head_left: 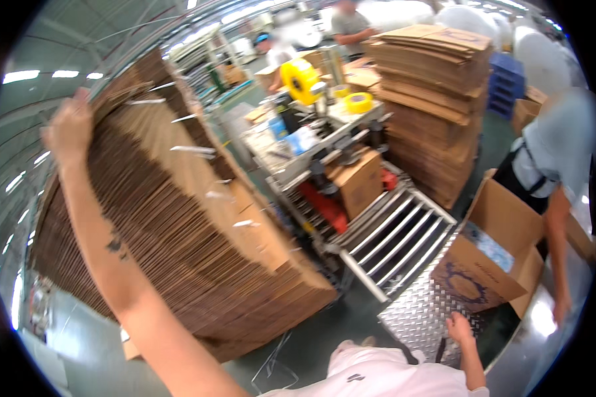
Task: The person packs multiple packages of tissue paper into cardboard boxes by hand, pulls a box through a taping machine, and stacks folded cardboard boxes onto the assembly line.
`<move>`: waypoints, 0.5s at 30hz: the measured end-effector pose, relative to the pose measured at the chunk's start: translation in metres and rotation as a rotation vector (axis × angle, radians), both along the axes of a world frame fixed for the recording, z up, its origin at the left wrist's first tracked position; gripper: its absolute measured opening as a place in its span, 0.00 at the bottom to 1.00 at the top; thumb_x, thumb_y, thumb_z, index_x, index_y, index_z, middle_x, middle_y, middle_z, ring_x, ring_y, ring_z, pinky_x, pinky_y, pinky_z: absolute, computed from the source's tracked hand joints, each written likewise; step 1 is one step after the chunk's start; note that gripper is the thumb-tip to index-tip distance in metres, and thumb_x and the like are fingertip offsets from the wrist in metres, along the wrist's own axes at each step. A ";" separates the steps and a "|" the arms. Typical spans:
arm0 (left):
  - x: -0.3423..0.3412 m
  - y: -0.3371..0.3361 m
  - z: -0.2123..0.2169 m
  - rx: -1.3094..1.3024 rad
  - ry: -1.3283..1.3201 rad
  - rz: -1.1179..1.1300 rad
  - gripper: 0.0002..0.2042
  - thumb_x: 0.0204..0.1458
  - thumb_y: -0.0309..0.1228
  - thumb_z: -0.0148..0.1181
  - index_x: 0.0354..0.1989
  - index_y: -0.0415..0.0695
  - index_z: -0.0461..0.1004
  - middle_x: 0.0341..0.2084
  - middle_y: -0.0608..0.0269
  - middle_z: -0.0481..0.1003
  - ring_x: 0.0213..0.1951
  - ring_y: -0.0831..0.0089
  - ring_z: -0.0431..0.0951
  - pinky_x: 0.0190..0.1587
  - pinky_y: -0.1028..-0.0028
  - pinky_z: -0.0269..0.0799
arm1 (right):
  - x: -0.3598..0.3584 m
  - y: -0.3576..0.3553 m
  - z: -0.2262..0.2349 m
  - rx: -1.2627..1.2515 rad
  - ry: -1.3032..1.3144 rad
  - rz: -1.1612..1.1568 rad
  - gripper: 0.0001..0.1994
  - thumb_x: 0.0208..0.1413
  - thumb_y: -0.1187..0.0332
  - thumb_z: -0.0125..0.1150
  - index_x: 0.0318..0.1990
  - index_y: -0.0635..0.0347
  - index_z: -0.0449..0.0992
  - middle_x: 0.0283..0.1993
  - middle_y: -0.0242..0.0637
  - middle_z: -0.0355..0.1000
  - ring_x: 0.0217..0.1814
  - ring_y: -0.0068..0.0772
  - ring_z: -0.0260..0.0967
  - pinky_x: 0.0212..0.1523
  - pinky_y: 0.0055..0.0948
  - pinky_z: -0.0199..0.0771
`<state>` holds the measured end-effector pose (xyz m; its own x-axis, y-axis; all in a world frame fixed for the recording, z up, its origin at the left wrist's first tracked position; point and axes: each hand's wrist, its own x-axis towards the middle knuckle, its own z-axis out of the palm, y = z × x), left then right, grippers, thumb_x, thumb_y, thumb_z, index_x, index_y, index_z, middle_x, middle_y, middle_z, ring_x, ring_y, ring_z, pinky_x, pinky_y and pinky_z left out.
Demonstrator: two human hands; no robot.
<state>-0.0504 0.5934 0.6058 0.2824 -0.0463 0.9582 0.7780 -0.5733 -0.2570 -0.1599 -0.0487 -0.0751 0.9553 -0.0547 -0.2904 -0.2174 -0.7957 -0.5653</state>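
Observation:
A tall stack of flattened brown cardboard boxes (172, 245) fills the left side, with white strap ends sticking out along its top. My left hand (71, 129) is raised at the stack's far left upper edge. Blur smears its fingers, so I cannot see whether it grips the cardboard. Low on the right, my right hand (459, 328) is closed, its fingers curled over the metal tread plate (410, 317). Whatever it may hold does not show. Just beyond this hand stands an open carton (473, 274) with a blue-and-white item (489, 246) inside.
A roller conveyor (404, 235) leads to a taping machine (311, 149) carrying yellow tape rolls and a closed carton (359, 184). Another cardboard stack (430, 112) rises behind. A co-worker (543, 155) stands at the right beside the open carton; two more people are at the back.

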 end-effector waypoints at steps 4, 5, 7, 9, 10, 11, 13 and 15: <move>0.011 0.006 -0.046 -0.435 0.277 -0.270 0.32 0.55 0.61 0.34 0.35 0.45 0.77 0.35 0.49 0.76 0.43 0.48 0.74 0.45 0.58 0.67 | 0.009 0.033 -0.009 0.090 -0.086 0.145 0.19 0.52 0.63 0.55 0.48 0.68 0.70 0.42 0.56 0.71 0.45 0.55 0.69 0.47 0.40 0.69; 0.002 -0.010 -0.062 -0.232 0.251 -0.311 0.28 0.55 0.58 0.40 0.34 0.45 0.77 0.34 0.51 0.76 0.40 0.50 0.74 0.43 0.59 0.68 | 0.006 0.040 -0.019 0.116 -0.111 0.202 0.19 0.52 0.63 0.55 0.47 0.68 0.70 0.40 0.55 0.72 0.44 0.54 0.70 0.45 0.39 0.69; -0.020 -0.020 -0.075 -0.051 0.190 -0.367 0.21 0.53 0.52 0.50 0.34 0.45 0.75 0.32 0.55 0.76 0.37 0.55 0.76 0.39 0.63 0.70 | -0.006 0.054 -0.009 0.182 0.016 0.276 0.19 0.52 0.63 0.55 0.47 0.68 0.71 0.38 0.54 0.73 0.42 0.52 0.71 0.44 0.38 0.70; -0.039 -0.024 -0.070 -0.045 0.090 -0.332 0.15 0.48 0.45 0.60 0.30 0.45 0.74 0.29 0.63 0.76 0.32 0.62 0.77 0.35 0.68 0.70 | -0.028 0.057 -0.020 0.187 0.121 0.272 0.21 0.52 0.61 0.55 0.49 0.67 0.70 0.41 0.55 0.73 0.44 0.53 0.71 0.46 0.39 0.70; -0.039 -0.033 -0.066 0.149 0.022 -0.394 0.14 0.47 0.44 0.61 0.28 0.45 0.74 0.27 0.65 0.76 0.31 0.64 0.77 0.34 0.68 0.70 | -0.040 0.056 -0.031 0.188 0.170 0.263 0.22 0.52 0.60 0.55 0.50 0.66 0.70 0.42 0.56 0.72 0.45 0.53 0.71 0.48 0.40 0.70; -0.039 -0.042 -0.060 0.346 -0.045 -0.452 0.13 0.47 0.43 0.62 0.27 0.46 0.74 0.25 0.67 0.76 0.30 0.65 0.77 0.32 0.69 0.70 | -0.059 0.046 -0.054 0.197 0.151 0.243 0.20 0.52 0.60 0.54 0.48 0.66 0.71 0.39 0.55 0.73 0.42 0.52 0.72 0.45 0.39 0.72; -0.032 -0.098 -0.052 0.579 -0.158 -0.522 0.10 0.44 0.40 0.65 0.22 0.50 0.73 0.20 0.73 0.74 0.25 0.71 0.76 0.30 0.73 0.68 | -0.078 0.036 -0.058 0.275 0.203 0.150 0.19 0.52 0.61 0.55 0.47 0.66 0.73 0.37 0.54 0.74 0.40 0.50 0.73 0.43 0.38 0.72; -0.009 -0.190 -0.052 0.760 -0.055 -0.698 0.12 0.41 0.45 0.65 0.19 0.54 0.72 0.19 0.75 0.73 0.22 0.74 0.74 0.25 0.73 0.67 | -0.085 0.010 -0.059 0.258 0.152 0.073 0.16 0.52 0.63 0.56 0.42 0.67 0.75 0.35 0.51 0.75 0.36 0.46 0.74 0.39 0.35 0.72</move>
<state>-0.0596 0.4034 0.5533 -0.0829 -0.7818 0.6180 0.3561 -0.6024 -0.7144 -0.2450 -0.0389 -0.1341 0.8987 0.1067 -0.4255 -0.2623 -0.6468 -0.7162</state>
